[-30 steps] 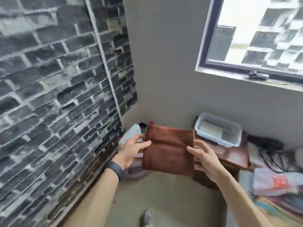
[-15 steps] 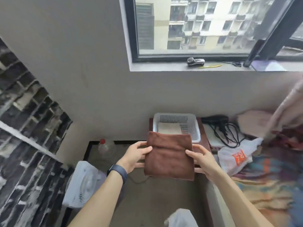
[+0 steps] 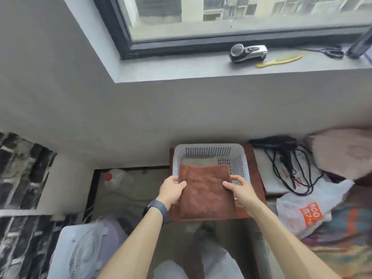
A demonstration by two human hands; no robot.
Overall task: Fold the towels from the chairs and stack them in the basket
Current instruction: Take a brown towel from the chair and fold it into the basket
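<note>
You held the folded brown towel (image 3: 205,190) flat with both hands. Your left hand (image 3: 173,189) pinched its left edge, thumb on top. Your right hand (image 3: 240,189) pinched its right edge the same way. The towel hung over the near edge of the white basket (image 3: 209,147), which sat on the small brown table (image 3: 255,174). One pale folded towel (image 3: 199,161) lay inside by the far wall. So I think one towel was done and this one was folded but not put down. No chairs showed, so I cannot tell how many were left.
</note>
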